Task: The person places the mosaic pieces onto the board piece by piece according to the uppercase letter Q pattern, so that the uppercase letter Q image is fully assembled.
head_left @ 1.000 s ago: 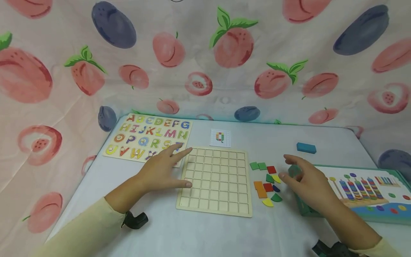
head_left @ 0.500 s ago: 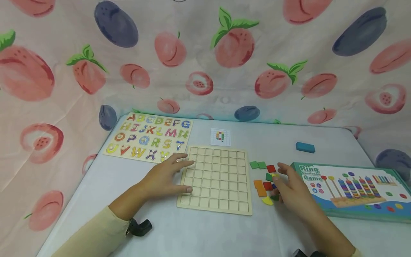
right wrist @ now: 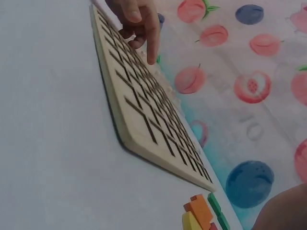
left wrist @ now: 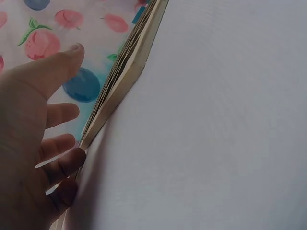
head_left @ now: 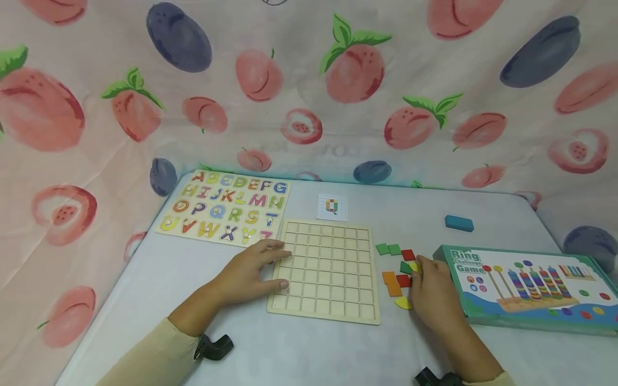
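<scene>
My left hand (head_left: 245,273) rests at the left edge of a pale wooden grid board (head_left: 323,271), thumb and fingers spread. In the left wrist view, the left hand (left wrist: 24,124) has its lower fingers against the board's edge (left wrist: 129,76). My right hand (head_left: 434,295) is down over small coloured tiles, its fingertips by a yellow quarter-round tile (head_left: 413,266); whether it pinches one is hidden. Beside it lie a green tile (head_left: 405,267), a red tile (head_left: 403,281), orange tiles (head_left: 392,284) and another yellow tile (head_left: 403,303). Only a sliver of the right hand (right wrist: 283,211) shows in its wrist view.
A pattern card (head_left: 331,207) lies behind the board. An alphabet puzzle board (head_left: 224,206) is at back left. To the right are a Ring Challenge Game box (head_left: 531,289) and a blue block (head_left: 459,223). A fruit-printed cloth (head_left: 299,86) hangs behind.
My right hand has moved left and down from over the game box onto the tiles, covering the dark blue and lower green ones. The left hand has shifted slightly toward me along the board's edge.
</scene>
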{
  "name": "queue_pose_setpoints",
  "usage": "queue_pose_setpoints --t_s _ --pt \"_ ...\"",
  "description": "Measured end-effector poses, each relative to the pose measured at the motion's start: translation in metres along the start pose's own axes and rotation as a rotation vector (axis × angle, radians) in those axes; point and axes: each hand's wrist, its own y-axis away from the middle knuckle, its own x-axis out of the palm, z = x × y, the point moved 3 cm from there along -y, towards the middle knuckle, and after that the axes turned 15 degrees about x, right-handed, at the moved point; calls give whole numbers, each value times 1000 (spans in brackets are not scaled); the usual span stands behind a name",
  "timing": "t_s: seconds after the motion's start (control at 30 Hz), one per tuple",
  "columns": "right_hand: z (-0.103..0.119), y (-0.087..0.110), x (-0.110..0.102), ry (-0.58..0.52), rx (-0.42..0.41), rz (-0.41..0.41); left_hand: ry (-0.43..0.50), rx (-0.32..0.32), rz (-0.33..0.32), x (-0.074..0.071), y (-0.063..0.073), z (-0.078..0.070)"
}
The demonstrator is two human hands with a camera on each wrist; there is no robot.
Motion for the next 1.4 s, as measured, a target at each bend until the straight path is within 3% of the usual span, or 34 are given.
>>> queue_pose_setpoints --t_s 0.3,0.83,1.27,1.4 --pt "-1 2 4 28 2 -72 12 8 -25 5 0 6" --pt "-1 -3 5 -46 15 -38 51 -14 -36 7 1 10" --pt "-3 -6 -9 -247 57 89 74 1 -50 5 1 10" --pt "-1 -8 -16 -359 99 183 60 3 -39 4 1 9"
